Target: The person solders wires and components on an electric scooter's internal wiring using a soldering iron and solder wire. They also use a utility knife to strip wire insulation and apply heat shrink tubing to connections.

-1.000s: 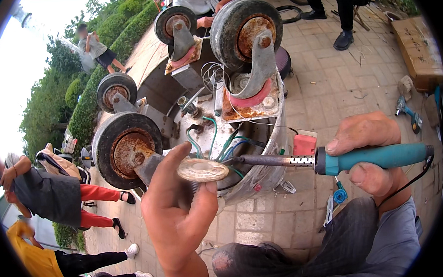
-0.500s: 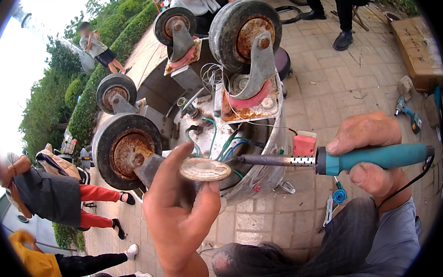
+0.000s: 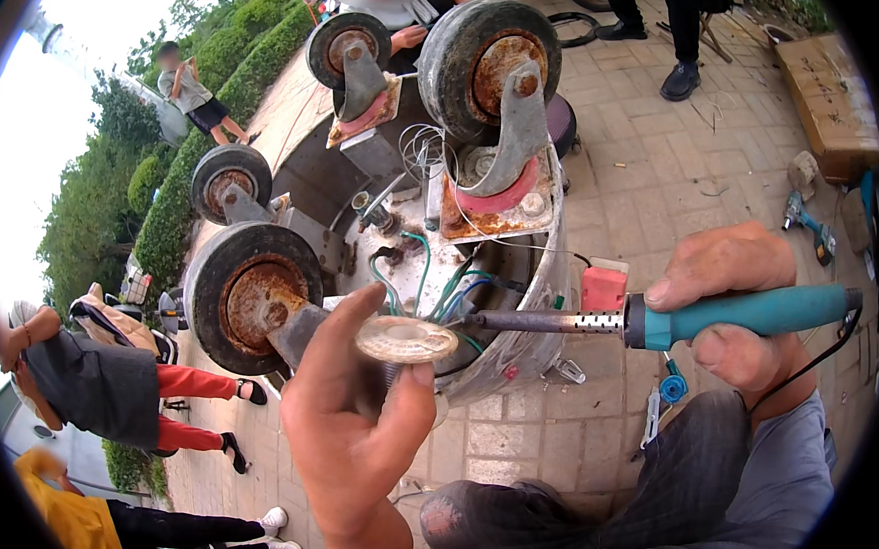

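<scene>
My left hand is closed, pinching a pale round disc with a threaded stem between thumb and fingers. The disc lies nearly flat, its stem pointing down. A teal-handled soldering iron is gripped in my right hand, thumb and fingers wrapped about the handle. Its dark tip points left and ends close to the disc's right edge; I cannot tell whether they touch. Behind the disc, green and blue wires come out of an upturned round metal drum.
Rusty caster wheels stand up around the drum. A red box-shaped piece sits beside it. On the paving lie a blue-and-silver tool, a cordless drill and a cardboard box. Several people are around, one right behind the drum.
Both hands stay almost in place; the iron's tip has shifted very slightly right, away from the disc. Behind the drum, the other person's hand has come into sight.
</scene>
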Demonstrator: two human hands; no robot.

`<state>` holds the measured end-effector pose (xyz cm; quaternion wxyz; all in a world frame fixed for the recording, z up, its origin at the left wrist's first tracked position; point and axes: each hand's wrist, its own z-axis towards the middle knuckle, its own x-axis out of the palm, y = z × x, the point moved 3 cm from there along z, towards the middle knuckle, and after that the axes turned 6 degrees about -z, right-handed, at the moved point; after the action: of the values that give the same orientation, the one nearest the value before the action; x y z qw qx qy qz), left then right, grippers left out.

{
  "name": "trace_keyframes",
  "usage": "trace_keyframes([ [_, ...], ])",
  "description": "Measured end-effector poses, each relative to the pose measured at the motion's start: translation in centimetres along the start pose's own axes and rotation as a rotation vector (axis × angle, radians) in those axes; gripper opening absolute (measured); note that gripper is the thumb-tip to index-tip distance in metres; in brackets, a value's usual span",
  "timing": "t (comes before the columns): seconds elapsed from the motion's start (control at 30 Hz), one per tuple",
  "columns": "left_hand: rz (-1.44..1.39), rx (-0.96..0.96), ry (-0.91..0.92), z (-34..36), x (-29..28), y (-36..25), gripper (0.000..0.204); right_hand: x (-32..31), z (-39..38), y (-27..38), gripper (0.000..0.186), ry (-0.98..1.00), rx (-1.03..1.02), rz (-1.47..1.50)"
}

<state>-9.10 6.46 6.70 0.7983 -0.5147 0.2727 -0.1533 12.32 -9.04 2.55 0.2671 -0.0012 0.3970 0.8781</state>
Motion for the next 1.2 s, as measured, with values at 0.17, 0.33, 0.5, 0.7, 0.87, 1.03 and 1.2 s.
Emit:
trace_keyframes([
  [0.17,0.08,0.022,-0.011,0.01,-0.21,0.22,0.049,0.19,0.05,0.27,0.038,-0.009,0.021,0.006],
  [0.33,0.096,0.042,-0.017,0.2,-0.05,0.32,0.047,0.14,0.0,0.24,0.038,-0.013,0.034,-0.001],
  [0.5,0.107,0.047,-0.027,0.38,0.14,0.38,0.046,0.14,0.0,0.34,0.038,-0.014,0.039,-0.008],
  [0.7,0.106,0.044,-0.023,0.47,0.1,0.15,0.046,0.15,0.14,0.4,0.038,-0.023,0.043,0.0],
  [0.87,0.069,0.051,-0.015,0.43,0.05,0.36,0.047,0.22,0.18,0.36,0.038,-0.019,0.047,-0.007],
  [1.03,0.08,0.032,0.004,0.32,0.01,0.18,0.048,0.28,0.09,0.39,0.038,-0.023,0.047,-0.007],
  [1.2,0.132,0.038,0.028,0.42,0.37,0.05,0.048,-0.34,-0.07,0.44,0.038,-0.028,0.031,-0.021],
])
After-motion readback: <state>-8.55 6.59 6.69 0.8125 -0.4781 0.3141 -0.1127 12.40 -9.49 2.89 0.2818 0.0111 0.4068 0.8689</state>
